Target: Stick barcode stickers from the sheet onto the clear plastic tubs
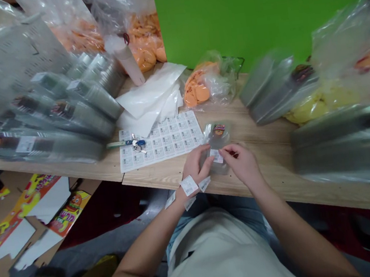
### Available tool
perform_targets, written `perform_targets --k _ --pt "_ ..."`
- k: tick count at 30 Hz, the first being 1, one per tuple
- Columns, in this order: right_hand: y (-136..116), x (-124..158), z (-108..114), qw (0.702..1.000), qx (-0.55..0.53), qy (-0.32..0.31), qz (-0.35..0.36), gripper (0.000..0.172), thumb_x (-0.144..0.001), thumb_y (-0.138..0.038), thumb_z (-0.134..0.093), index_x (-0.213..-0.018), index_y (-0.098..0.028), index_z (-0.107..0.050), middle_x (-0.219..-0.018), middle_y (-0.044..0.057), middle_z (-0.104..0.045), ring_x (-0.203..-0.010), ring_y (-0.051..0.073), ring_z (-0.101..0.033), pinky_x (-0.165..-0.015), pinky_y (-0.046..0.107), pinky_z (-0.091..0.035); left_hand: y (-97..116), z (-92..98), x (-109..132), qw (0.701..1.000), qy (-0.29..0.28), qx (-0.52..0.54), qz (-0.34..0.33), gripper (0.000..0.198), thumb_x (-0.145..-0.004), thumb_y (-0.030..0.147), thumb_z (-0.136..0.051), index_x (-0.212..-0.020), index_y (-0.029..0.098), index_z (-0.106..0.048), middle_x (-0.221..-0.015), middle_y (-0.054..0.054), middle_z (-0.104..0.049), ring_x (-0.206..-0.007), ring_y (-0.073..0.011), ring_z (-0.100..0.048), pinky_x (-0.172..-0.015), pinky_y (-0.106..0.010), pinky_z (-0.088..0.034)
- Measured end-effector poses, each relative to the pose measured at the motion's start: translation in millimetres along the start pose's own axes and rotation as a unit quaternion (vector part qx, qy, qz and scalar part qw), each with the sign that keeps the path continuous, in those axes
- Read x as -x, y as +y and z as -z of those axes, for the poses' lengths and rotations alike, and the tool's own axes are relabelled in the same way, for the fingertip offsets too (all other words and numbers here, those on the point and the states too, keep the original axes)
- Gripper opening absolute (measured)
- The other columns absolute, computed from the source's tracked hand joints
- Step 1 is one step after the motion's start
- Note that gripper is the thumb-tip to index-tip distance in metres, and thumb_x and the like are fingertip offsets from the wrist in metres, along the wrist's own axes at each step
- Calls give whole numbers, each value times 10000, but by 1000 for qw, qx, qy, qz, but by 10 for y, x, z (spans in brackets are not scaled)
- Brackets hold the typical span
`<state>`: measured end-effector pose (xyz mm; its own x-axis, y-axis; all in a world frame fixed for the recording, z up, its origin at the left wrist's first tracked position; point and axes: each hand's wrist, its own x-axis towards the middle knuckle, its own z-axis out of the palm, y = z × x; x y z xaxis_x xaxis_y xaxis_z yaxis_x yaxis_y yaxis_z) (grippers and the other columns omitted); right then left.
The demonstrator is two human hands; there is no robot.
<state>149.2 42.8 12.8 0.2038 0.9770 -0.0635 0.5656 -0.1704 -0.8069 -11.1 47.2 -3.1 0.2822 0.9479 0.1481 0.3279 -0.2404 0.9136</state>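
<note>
Bare left hand (194,166) and bare right hand (242,165) held just apart at the centre of the view, wrists slightly bent. Left fingers curled, pointing up and to the right; right thumb and fingertips (229,151) pinched together. Bare left forearm (148,251) and bare right forearm (297,232) angled inward from below.

You've got bright, even light and hardly any shadow; the small pack (217,141) looks fairly sharp, but the stacked packs (42,129) blur and bend toward the edges.
</note>
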Motion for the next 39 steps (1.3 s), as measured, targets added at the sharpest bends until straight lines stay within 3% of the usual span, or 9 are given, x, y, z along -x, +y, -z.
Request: perform_targets --k 6,10,12,16,21,27,33,36,39 --pt "-23 71 -57 993 85 53 70 204 -776 -372 -549 -725 -193 -632 -774 49 -550 -750 177 -517 -712 324 -438 21 -16 -37 999 6 -38 24 297 -835 290 -515 -1116 194 -519 -1179 -79 -574 -1112 -220 -520 -964 -392 -397" --pt "85 138 -49 981 92 159 65 419 -795 -418 -541 -1125 -160 -519 -901 80 -555 -761 183 -521 -690 339 -455 25 -4 -43 999 0 -42 23 303 -832 279 -514 -1122 191 -509 -1182 -76 -567 -1104 -217 -520 -950 -384 -403" --pt "150 164 -20 973 99 191 88 418 -845 -384 -478 -1194 -156 -462 -907 84 -575 -766 182 -535 -699 342 -460 23 -3 -36 999 0 -41 22 298 -833 286 -514 -1118 196 -509 -1178 -73 -571 -1101 -216 -522 -952 -383 -399" --pt "203 198 -12 934 231 36 270 413 -868 -381 -447 -1241 -205 -482 -1239 114 -518 -1150 269 -430 -936 433 -371 11 5 -28 999 -7 -25 27 313 -863 317 -474 -1151 197 -496 -1190 -73 -566 -1116 -204 -513 -960 -359 -388" --pt "258 165 -77 920 266 -32 288 592 -865 -431 -437 -1380 -167 -313 -1326 119 -448 -1177 284 -388 -976 455 -343 4 45 -141 997 -4 -10 77 312 -906 382 -357 -1041 202 -573 -1011 -45 -635 -920 -173 -585 -826 -307 -444" --pt "296 133 -83 940 183 -26 287 803 -813 -441 -529 -1437 -166 -104 -1270 116 -492 -1140 267 -419 -972 458 -362 -58 -14 -316 996 21 0 82 244 -751 397 -610 -861 179 -603 -864 -32 -622 -831 -168 -569 -760 -289 -441" --pt "285 184 -159 928 189 -17 320 480 -851 -376 -495 -1304 -231 -432 -1341 101 -429 -1185 256 -401 -987 439 -359 -156 -76 -320 973 55 180 130 252 -845 339 -462 -1008 181 -573 -865 -40 -622 -752 -141 -571 -699 -273 -456" --pt "247 201 -17 930 178 8 322 582 -845 -395 -503 -1363 -187 -339 -1294 127 -482 -1168 260 -432 -975 445 -370 -145 54 -277 949 142 228 165 272 -847 339 -458 -1042 171 -544 -884 -47 -618 -790 -141 -584 -724 -274 -456" --pt "141 240 344 931 155 68 323 666 -827 -412 -532 -1395 -192 -263 -1275 128 -507 -1160 263 -458 -975 460 -359 66 189 -206 940 231 191 161 262 -815 357 -531 -1002 179 -568 -971 -52 -613 -915 -153 -569 -789 -268 -431"
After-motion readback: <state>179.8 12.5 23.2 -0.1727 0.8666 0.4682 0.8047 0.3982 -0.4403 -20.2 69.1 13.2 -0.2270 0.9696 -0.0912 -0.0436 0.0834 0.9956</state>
